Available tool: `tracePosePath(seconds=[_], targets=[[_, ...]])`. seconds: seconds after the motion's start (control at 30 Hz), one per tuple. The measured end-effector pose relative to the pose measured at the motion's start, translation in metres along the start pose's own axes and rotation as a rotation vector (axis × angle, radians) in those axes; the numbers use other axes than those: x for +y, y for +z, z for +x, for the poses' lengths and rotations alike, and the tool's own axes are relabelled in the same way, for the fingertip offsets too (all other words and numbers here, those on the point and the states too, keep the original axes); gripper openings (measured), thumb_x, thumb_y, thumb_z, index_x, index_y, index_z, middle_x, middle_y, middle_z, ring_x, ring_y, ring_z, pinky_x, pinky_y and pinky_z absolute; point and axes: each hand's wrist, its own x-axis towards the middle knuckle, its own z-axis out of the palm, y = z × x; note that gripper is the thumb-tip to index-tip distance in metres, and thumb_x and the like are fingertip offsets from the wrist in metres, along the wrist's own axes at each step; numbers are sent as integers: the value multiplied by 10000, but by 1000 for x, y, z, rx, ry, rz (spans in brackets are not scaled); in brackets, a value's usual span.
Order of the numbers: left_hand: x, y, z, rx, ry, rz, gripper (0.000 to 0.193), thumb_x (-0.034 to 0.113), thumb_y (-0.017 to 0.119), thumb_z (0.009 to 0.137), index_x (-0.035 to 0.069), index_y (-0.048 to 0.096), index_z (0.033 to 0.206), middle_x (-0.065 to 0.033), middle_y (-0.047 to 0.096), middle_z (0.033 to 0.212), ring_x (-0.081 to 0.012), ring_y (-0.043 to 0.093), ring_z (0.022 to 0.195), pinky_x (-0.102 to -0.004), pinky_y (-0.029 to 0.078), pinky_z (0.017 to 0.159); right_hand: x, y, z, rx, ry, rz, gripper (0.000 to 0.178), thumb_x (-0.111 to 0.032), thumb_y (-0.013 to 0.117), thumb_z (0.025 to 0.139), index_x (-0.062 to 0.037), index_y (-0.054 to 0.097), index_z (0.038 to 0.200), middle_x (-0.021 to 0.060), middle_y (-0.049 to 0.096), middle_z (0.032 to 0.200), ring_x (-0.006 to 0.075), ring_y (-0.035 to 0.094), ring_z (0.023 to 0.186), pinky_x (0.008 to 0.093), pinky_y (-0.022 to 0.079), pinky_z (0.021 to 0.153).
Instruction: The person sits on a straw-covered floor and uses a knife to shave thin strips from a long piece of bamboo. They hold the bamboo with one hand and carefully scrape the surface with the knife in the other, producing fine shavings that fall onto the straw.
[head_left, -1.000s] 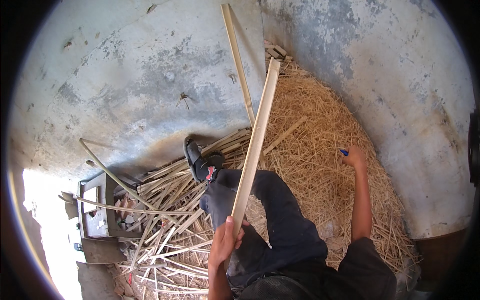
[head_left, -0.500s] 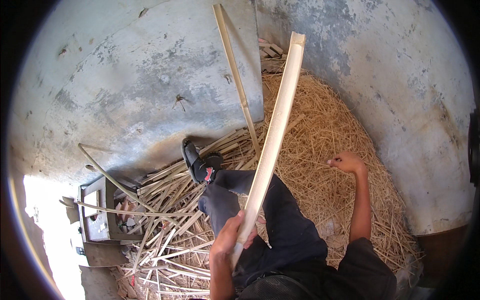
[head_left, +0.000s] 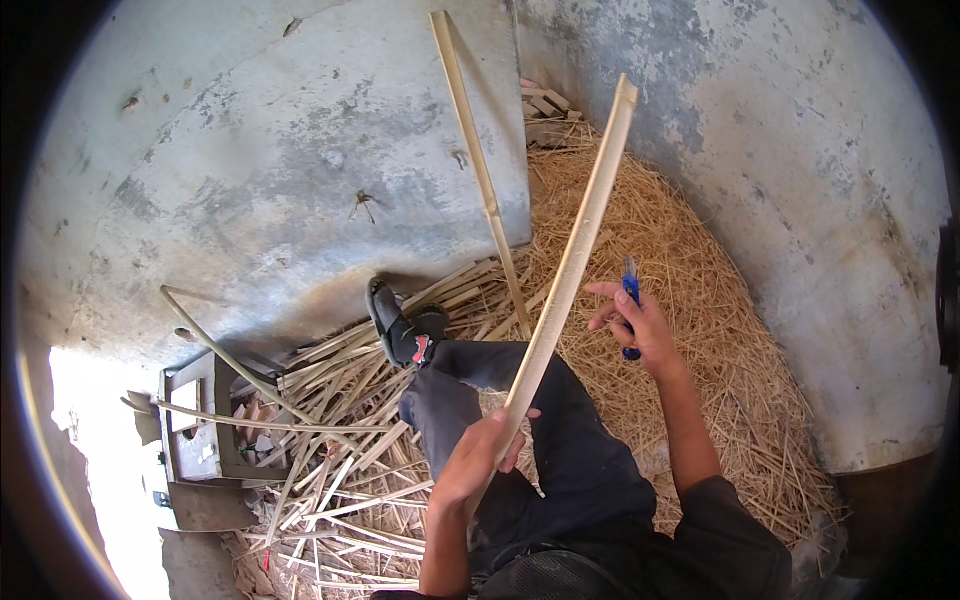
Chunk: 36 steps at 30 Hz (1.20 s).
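My left hand (head_left: 478, 455) is closed round the lower part of a long, pale split bamboo strip (head_left: 572, 265). The strip slants up and away to the right over my legs, its far end in the air, its hollow side partly showing. To the right of it, apart from the strip, my right hand (head_left: 650, 332) holds a blue utility knife (head_left: 631, 288) between thumb and palm. The knife's blade end points away from me; some of the fingers stretch out toward the strip.
Yellow shavings (head_left: 690, 270) heap up on the right. Split strips (head_left: 350, 400) pile at the left beside a wooden box (head_left: 205, 460). One narrow strip (head_left: 468, 140) leans against the grey wall (head_left: 250, 150). My shoe (head_left: 388, 312) rests by the pile.
My right hand has come left toward the strip and turned, so the blue knife now shows in it. The strip has rolled in my left hand, its far end shifting right.
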Motion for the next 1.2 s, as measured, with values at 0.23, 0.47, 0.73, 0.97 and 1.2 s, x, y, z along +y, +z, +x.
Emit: tracePosePath(seconds=[0.23,0.47,0.73,0.97,1.2], targets=[[-6,2,3,-66,21,1,541,406,354,1189,-39,630,1326,10,520,838,-91,482,703,-260,422,654,3,34,2,146,-77,18,314,-294,733,1025,5,678,1107,-80,441,608,12,316,493,247,203,475],[-9,6,12,-112,151,49,616,458,299,1187,-55,580,1384,-28,567,872,-122,547,737,-289,480,687,-13,40,-8,159,-28,-27,270,-251,778,993,3,731,1070,-98,493,649,22,433,567,251,305,523],[4,13,10,-52,163,161,552,468,309,1184,-5,593,1173,14,499,865,-86,440,697,-254,381,629,-19,45,-18,214,-388,-50,330,-287,753,1010,22,717,1121,21,661,863,111,633,783,288,501,715],[18,25,7,203,387,441,342,332,452,1165,15,571,1114,-155,579,755,-337,619,681,-441,481,676,-35,44,-56,68,-624,-675,320,-304,792,963,-5,743,1066,146,750,913,257,740,758,343,563,661],[32,39,5,283,369,548,358,323,446,1168,-4,552,1069,-189,582,774,-368,575,717,-454,461,673,-25,61,-61,25,-773,-793,343,-372,842,894,-83,791,1073,60,706,756,234,676,588,354,509,524]])
